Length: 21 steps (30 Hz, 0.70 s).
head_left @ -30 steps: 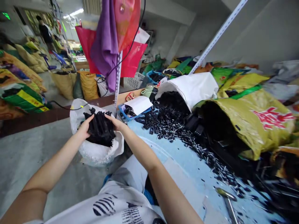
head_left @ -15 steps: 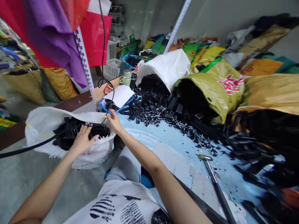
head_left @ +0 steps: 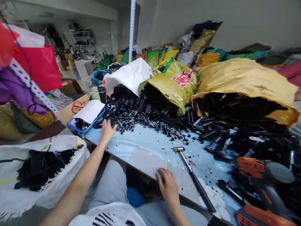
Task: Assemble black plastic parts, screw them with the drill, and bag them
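Fingers (head_left: 105, 124) spread on left hand (head_left: 107, 133), nothing visibly held, beside heaped small black parts (head_left: 138, 120); blue tray (head_left: 93, 124) just to its left. Right hand (head_left: 169, 185) curled over grey pad (head_left: 146, 160) at table edge; cannot tell if clamped on anything. To its right, hammer (head_left: 192, 173) lying loose, then orange power tool (head_left: 256, 185). Already in white sack (head_left: 21, 201) beside left forearm: dark pieces (head_left: 39, 169). Apparently plenty left, judging by parts strewn ahead of both hands and filled mouths of olive bag (head_left: 172, 83) and tan bag (head_left: 242, 75) beyond.
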Available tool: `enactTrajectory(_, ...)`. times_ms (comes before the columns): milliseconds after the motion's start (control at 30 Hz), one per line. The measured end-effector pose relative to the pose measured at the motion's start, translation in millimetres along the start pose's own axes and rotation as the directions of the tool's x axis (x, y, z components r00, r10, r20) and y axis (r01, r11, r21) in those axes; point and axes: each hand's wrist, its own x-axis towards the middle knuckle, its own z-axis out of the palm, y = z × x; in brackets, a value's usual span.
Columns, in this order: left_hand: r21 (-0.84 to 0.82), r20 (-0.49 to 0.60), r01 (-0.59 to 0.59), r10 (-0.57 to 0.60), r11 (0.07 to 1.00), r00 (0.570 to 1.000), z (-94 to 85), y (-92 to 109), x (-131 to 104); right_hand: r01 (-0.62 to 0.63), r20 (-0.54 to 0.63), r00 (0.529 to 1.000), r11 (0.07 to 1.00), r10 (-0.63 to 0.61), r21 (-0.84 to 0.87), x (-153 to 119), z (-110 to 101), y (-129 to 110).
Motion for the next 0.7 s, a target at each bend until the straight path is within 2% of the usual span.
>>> enactTrajectory(67,0.166,-0.043,0.213,-0.209,0.963,0.977,23.7,-5.1,42.3,0.065,-0.055,0.996,0.992,-0.071,-0.106,-6.5,-2.4,8.8)
enactTrajectory(133,0.266,-0.052,0.269,-0.265,0.926,0.963,42.6,-8.5,64.3,0.083,-0.082,0.992,0.979,-0.100,-0.185,-6.2,2.5,5.3)
enactTrajectory(200,0.315,-0.044,0.239,-0.238,0.919,0.970,58.5,-7.1,68.0,0.061,-0.107,0.990,0.967,-0.090,-0.248,-2.2,8.0,-3.1)
enactTrajectory(300,0.327,0.009,0.143,-0.155,0.934,0.988,77.5,3.1,57.0,0.041,-0.105,0.992,0.960,-0.072,-0.276,3.3,9.4,-11.7)
enactTrajectory(400,0.274,0.075,0.042,-0.065,0.961,0.995,88.4,14.5,45.7,0.041,-0.083,0.994,0.959,-0.067,-0.282,3.1,4.9,-11.9)
enactTrajectory(500,0.128,-0.008,-0.089,0.090,0.988,0.996,91.7,24.7,34.9,0.041,-0.074,0.995,0.951,-0.067,-0.307,1.1,4.0,-10.2)
enactTrajectory(567,0.008,-0.097,-0.195,0.195,0.981,0.976,92.4,35.3,19.5,0.025,-0.074,0.996,0.944,-0.052,-0.330,1.7,7.4,-12.4)
enactTrajectory(600,-0.041,-0.106,-0.257,0.251,0.966,0.962,93.2,42.9,7.8,0.004,-0.077,0.996,0.941,-0.032,-0.337,2.7,9.9,-15.1)
enactTrajectory(667,-0.100,-0.001,-0.399,0.401,0.911,0.916,96.5,62.2,-22.5,-0.063,-0.092,0.995,0.943,0.034,-0.327,4.5,14.8,-22.1)
enactTrajectory(700,-0.107,0.110,-0.476,0.486,0.873,0.867,98.5,72.6,-39.7,-0.100,-0.103,0.992,0.947,0.072,-0.306,4.1,16.1,-25.4)
